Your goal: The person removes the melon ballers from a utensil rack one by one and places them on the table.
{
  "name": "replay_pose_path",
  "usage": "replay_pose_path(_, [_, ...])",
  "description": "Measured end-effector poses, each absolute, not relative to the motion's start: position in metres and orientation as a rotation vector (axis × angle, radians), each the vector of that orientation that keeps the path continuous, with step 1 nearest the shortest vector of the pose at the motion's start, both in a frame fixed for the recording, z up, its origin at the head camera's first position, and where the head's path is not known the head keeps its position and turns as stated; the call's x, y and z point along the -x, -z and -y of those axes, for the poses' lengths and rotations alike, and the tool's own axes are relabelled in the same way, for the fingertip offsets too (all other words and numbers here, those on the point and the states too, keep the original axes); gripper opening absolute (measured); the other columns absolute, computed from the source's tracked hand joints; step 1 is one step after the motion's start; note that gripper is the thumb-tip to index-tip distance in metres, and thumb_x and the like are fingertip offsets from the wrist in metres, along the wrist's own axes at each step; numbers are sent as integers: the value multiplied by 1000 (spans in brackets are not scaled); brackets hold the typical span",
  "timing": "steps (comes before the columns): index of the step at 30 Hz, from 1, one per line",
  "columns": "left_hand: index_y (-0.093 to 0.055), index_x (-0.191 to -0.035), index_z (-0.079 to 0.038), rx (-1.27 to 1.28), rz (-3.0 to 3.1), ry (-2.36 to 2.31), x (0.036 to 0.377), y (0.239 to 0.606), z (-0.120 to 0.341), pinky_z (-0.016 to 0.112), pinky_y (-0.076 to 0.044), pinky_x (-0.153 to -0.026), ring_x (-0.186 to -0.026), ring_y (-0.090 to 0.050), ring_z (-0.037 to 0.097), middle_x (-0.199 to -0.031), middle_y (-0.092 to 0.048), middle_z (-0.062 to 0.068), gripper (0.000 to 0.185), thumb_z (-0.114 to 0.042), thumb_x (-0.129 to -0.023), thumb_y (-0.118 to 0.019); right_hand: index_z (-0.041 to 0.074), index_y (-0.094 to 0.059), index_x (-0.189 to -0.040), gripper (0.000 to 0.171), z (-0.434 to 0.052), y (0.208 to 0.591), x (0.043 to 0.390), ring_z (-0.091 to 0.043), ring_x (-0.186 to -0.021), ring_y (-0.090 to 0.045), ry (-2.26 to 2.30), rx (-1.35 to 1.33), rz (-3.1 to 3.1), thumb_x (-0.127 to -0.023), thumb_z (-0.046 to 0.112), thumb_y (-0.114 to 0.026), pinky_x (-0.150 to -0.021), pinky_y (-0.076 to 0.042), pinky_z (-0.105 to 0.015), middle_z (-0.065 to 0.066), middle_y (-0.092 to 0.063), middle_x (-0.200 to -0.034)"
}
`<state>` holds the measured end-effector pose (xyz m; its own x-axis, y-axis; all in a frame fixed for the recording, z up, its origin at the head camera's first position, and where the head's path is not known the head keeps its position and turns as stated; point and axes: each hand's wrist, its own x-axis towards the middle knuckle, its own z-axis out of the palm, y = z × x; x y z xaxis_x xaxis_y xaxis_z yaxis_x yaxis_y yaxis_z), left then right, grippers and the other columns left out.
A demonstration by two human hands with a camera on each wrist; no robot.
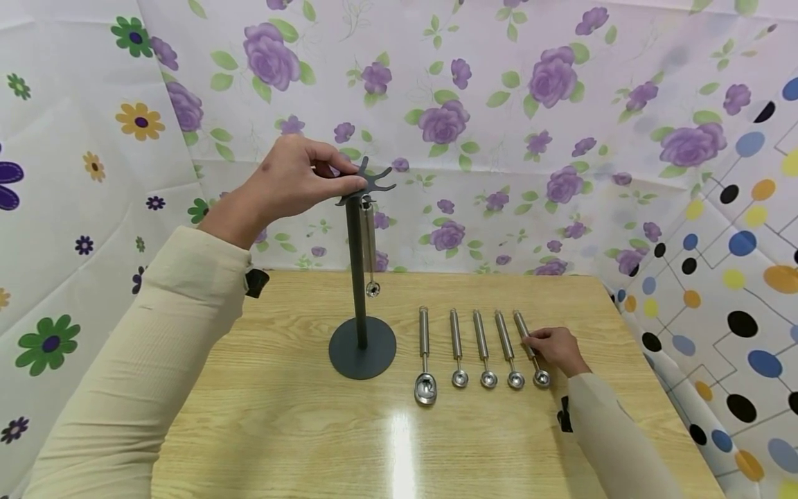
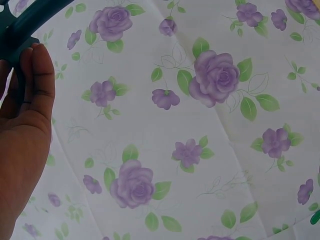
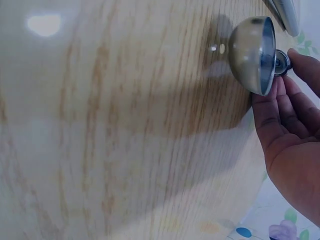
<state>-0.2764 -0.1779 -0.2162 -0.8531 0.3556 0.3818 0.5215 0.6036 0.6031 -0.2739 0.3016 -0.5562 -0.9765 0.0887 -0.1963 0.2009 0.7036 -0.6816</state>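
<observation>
Left sleeve (image 1: 143,360) lies nearest, rising from the near left. Left hand (image 1: 293,181): grip closed, fingers (image 2: 37,80) pinching the forked top (image 1: 368,181) of the dark stand (image 1: 361,343), left of centre on the desk (image 1: 280,430). One scoop (image 1: 370,249) hangs from it. Right hand (image 1: 557,348): grip pinching the handle of the rightmost spoon (image 1: 530,346), which lies flat on the desk, its bowl (image 3: 255,55) near the fingertips. Four more spoons (image 1: 480,346) lie in a row to its left. Right thumb hidden; stand mostly cut off in the left wrist view.
</observation>
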Motion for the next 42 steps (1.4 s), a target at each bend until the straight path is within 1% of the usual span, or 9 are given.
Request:
replay_pose_path(6, [-79,-101,-4,731,2613,1085,277,216,178,23,-47,-63,-74,-62,19,-95,-71,11,21,-21,-89,-78,-8,-72,-112,36,-300,556,274,-20,-76,-67,1123,-238,-2736,-95,25,-70,-64,-53,-32,-11,-73,-88])
replay_pose_path(13, [-79,-101,-5,715,2625,1078,276,215,177,23,-47,-63,-74,-62,19,-95,-71,11,21,-22,-90,-78,-7,-72,-111,37,-300,556,275,-25,-82,-67,1085,-218,-2768,-95,26,-70,-69,-53,-36,-12,-73,-89])
replay_pose_path(23, [-79,-101,-5,722,2627,1061,275,214,177,23,-47,-62,-74,-62,19,-94,-71,10,22,-24,-90,-77,-9,-71,-111,35,-299,558,275,-18,-73,-65,1160,-250,-2717,-96,22,-68,-63,-52,-31,-12,-71,-87])
replay_pose_path(32, [-79,-102,-5,717,2633,1065,276,215,176,23,-48,-65,-76,-64,18,-95,-71,10,22,-23,-90,-77,-9,-70,-111,35,-298,557,271,-18,-73,-64,1161,-257,-2709,-96,23,-68,-63,-53,-32,-15,-70,-91])
replay_pose_path(36, [-79,-102,-5,720,2630,1075,276,215,175,23,-49,-66,-77,-64,18,-96,-72,10,22,-23,-90,-78,-11,-66,-117,42,-299,550,267,-23,-79,-65,1102,-226,-2735,-96,25,-68,-68,-54,-36,-21,-69,-101])
replay_pose_path(39, [-79,-103,-5,712,2635,1079,276,215,176,23,-49,-66,-77,-64,17,-95,-72,10,22,-23,-90,-78,-15,-60,-124,48,-296,537,264,-34,-92,-66,1084,-148,-2764,-98,25,-65,-75,-55,-42,-29,-64,-113])
replay_pose_path(42, [-79,-104,-6,705,2637,1082,276,215,178,23,-48,-65,-76,-64,18,-94,-72,11,23,-23,-90,-78,-15,-56,-130,50,-290,521,261,-40,-103,-63,1127,-78,-2795,-100,25,-63,-81,-54,-47,-32,-60,-121])
